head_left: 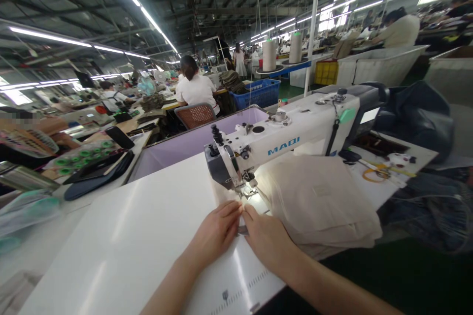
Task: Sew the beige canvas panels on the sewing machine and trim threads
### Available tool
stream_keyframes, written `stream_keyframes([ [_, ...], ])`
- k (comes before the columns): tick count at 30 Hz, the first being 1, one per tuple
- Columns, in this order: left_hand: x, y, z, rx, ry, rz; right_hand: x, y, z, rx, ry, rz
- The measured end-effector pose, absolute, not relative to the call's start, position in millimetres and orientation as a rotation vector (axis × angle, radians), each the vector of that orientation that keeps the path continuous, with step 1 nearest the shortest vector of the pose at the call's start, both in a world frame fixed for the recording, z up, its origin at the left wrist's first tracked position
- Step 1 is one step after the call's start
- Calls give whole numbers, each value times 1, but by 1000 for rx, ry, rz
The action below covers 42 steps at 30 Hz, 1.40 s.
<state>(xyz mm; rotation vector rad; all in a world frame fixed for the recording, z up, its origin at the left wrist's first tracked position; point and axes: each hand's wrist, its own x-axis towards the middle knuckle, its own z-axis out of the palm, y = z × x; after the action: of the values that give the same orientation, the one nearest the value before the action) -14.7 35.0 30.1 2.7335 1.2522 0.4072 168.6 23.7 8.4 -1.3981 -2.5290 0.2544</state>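
Left hand [218,229] and right hand [268,238] (clock centre), each grip closed to a pinch on pale fabric [222,195] at the needle end of the sewing machine [284,133]; beige cloth [321,199], 3 o'clock; lilac bin [188,138], 10 o'clock; blue basket [264,96], 12 o'clock, olive cloth [233,80] at its rim, whether inside unclear; white desk [129,241] extending broadly toward 8 o'clock, near edge at 6 o'clock

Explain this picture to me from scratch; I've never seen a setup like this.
There is no robot here. A camera worn on a person's head looks forward and down at their bare left hand and right hand. The hands meet close to the presser foot of a white sewing machine, at pale fabric; their fingers hide exactly what is gripped. Folded beige cloth lies on the right of the white table.
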Motion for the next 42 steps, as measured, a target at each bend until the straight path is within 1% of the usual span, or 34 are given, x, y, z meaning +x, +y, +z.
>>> stream_keyframes([
  [11,-21,56,26,2744,1305,450,172,9,7,-1437,-2517,304],
  [20,-23,56,18,2749,1351,470,180,-5,2,-1323,-2523,306],
  [28,-22,58,21,2735,1392,411,180,-6,-1,-1340,-2533,277],
  [42,-22,59,18,2751,1405,442,179,-4,4,-1355,-2560,302],
])
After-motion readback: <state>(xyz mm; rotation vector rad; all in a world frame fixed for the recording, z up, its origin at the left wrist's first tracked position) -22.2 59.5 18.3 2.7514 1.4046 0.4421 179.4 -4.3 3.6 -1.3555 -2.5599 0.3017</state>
